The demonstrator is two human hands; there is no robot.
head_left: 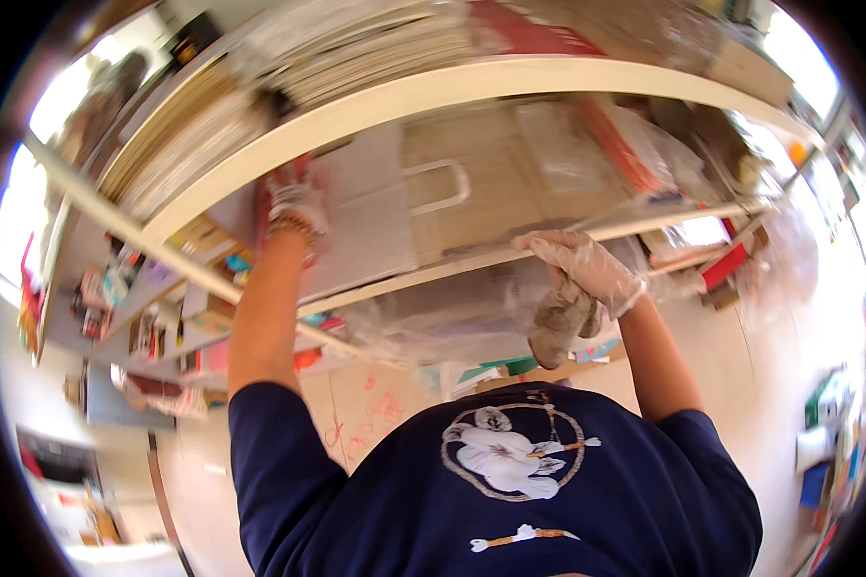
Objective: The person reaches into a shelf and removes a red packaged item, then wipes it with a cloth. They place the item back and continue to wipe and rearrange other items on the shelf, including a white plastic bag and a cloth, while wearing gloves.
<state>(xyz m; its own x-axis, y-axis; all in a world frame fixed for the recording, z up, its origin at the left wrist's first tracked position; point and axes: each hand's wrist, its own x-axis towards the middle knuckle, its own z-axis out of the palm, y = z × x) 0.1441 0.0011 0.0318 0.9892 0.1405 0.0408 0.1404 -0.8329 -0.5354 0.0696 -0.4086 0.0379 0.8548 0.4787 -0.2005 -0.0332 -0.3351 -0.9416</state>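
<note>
My left hand (296, 204), in a thin pale glove, reaches onto the middle shelf with its fingers stretched out. It lies over something red (264, 207), beside a flat grey-white sheet (361, 197); motion blurs the fingertips. At the shelf's front edge my right hand (587, 264), gloved in see-through plastic, is closed on a dirty grey rag (558, 325) that hangs below it. Between the hands lies a brown cardboard box (491, 212) with a white handle (462, 183), partly under clear plastic.
Pale shelf beams (510, 75) cross above and below my hands. Stacked sheets (356, 58) fill the upper shelf. An orange-red packet (618, 144) lies to the right on the middle shelf. Clear plastic wrap (452, 308) covers things below. Red scraps (385, 409) lie on the floor.
</note>
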